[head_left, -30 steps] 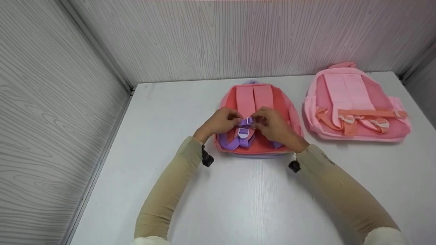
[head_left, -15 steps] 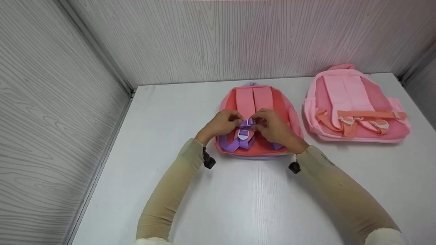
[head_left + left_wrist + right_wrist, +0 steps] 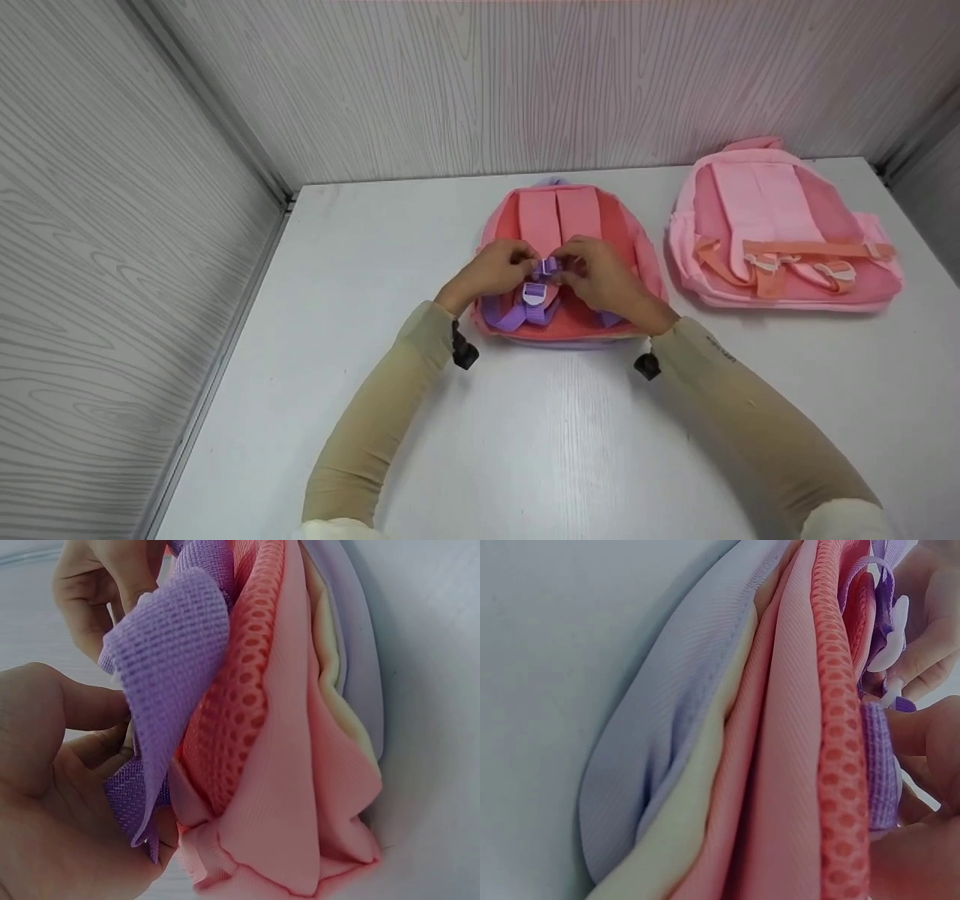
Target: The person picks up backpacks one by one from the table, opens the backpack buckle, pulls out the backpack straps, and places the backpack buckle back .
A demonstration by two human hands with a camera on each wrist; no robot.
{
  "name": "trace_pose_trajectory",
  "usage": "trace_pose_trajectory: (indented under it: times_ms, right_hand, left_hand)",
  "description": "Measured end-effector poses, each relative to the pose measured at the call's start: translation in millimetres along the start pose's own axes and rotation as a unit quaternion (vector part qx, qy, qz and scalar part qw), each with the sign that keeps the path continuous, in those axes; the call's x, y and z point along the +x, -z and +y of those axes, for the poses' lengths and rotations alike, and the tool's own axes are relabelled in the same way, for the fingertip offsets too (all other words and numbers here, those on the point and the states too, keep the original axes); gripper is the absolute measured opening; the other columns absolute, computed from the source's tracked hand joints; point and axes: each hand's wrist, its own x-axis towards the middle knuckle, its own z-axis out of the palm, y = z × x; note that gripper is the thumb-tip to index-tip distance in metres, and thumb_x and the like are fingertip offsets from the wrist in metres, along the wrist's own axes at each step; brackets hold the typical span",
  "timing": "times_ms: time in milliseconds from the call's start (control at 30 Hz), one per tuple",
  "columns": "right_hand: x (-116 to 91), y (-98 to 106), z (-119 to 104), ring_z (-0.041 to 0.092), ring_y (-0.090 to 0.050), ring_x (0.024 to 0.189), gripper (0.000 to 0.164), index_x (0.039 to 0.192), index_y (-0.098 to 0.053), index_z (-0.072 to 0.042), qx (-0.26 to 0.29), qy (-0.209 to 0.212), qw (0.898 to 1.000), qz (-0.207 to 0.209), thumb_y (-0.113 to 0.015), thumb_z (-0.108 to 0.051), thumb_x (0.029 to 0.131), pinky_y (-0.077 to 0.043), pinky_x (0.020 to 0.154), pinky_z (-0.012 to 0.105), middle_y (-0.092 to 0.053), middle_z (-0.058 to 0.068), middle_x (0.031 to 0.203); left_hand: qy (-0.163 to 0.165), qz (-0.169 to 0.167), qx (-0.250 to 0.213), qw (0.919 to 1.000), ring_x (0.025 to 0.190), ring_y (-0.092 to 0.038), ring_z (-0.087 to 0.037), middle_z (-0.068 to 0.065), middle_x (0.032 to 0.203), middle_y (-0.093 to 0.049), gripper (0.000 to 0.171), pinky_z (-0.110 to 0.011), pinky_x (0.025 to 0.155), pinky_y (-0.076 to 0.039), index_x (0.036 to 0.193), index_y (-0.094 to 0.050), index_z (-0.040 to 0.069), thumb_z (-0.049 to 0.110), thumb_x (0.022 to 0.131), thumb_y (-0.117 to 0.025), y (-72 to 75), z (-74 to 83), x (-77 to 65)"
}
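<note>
A small coral-pink backpack lies on the table with its shoulder straps facing up. Over its middle, my left hand pinches a purple webbing strap between thumb and fingers. From the other side my right hand pinches the same strap beside a small purple buckle. The two hands' fingertips nearly meet there. Just below them a white strap adjuster rests on the bag, with more purple webbing looped around it. In the right wrist view the right fingers partly hide the buckle.
A larger light-pink backpack with orange straps lies to the right of the coral one. White wood-grain panels stand behind and at the left of the white table.
My left hand has shifted slightly right along the purple strap, closer to the buckle and my right hand. My right hand stays almost still, and both backpacks keep their places.
</note>
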Motion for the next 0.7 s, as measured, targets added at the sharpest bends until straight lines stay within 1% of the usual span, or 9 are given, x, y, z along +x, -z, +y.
trace_pose_trajectory:
  times_ms: [167, 300, 467, 533, 700]
  right_hand:
    - [0.9, -0.4, 0.0, 0.030, -0.070, 0.105, 0.025, 0.121, -0.078, -0.001, 0.005, -0.001, 1.000, -0.003, -0.076, 0.001, 0.097, -0.059, 0.098, 0.048, -0.073, 0.014, 0.110]
    - [2.0, -1.6, 1.2, 0.031, -0.071, 0.105, 0.024, 0.120, -0.078, 0.000, 0.004, 0.010, 1.000, 0.001, -0.077, 0.001, 0.096, -0.060, 0.096, 0.049, -0.073, 0.016, 0.109]
    - [2.3, -2.4, 1.8, 0.032, -0.070, 0.101, 0.022, 0.116, -0.078, 0.002, 0.005, 0.022, 1.000, 0.007, -0.077, 0.003, 0.095, -0.060, 0.092, 0.049, -0.073, 0.017, 0.106]
    - [2.4, -2.4, 1.9, 0.032, -0.070, 0.101, 0.020, 0.115, -0.079, 0.002, 0.005, 0.022, 1.000, 0.006, -0.077, 0.003, 0.095, -0.060, 0.091, 0.049, -0.073, 0.017, 0.105]
    - [2.6, -2.1, 2.0, 0.030, -0.069, 0.102, 0.022, 0.118, -0.078, 0.001, 0.003, 0.013, 1.000, 0.001, -0.076, 0.002, 0.096, -0.060, 0.092, 0.048, -0.073, 0.016, 0.106]
  left_hand:
    - [0.002, -0.002, -0.005, 1.0000, 0.094, -0.061, -0.016, -0.009, 0.109, -0.071, 0.022, -0.028, 0.082, -0.050, 0.118, -0.072, 0.004, 0.015, 0.109, -0.056, -1.8, 1.5, 1.5]
    - [0.008, -0.002, -0.009, 0.9999, 0.093, -0.061, -0.015, -0.008, 0.109, -0.072, 0.022, -0.027, 0.082, -0.049, 0.118, -0.073, 0.004, 0.015, 0.109, -0.056, -2.4, 2.9, 1.8]
    - [-0.005, -0.003, -0.020, 0.9998, 0.091, -0.062, -0.013, -0.010, 0.107, -0.074, 0.022, -0.027, 0.080, -0.049, 0.117, -0.074, 0.002, 0.013, 0.108, -0.057, -1.9, 2.9, 1.4]
    - [-0.010, -0.004, -0.022, 0.9997, 0.092, -0.062, -0.013, -0.010, 0.108, -0.074, 0.022, -0.027, 0.081, -0.050, 0.117, -0.074, 0.002, 0.013, 0.108, -0.057, -0.9, 2.9, 0.7]
    - [-0.001, -0.005, -0.012, 0.9999, 0.097, -0.062, -0.014, -0.008, 0.111, -0.072, 0.022, -0.030, 0.087, -0.051, 0.119, -0.073, 0.004, 0.015, 0.108, -0.058, 2.9, 3.1, -2.9]
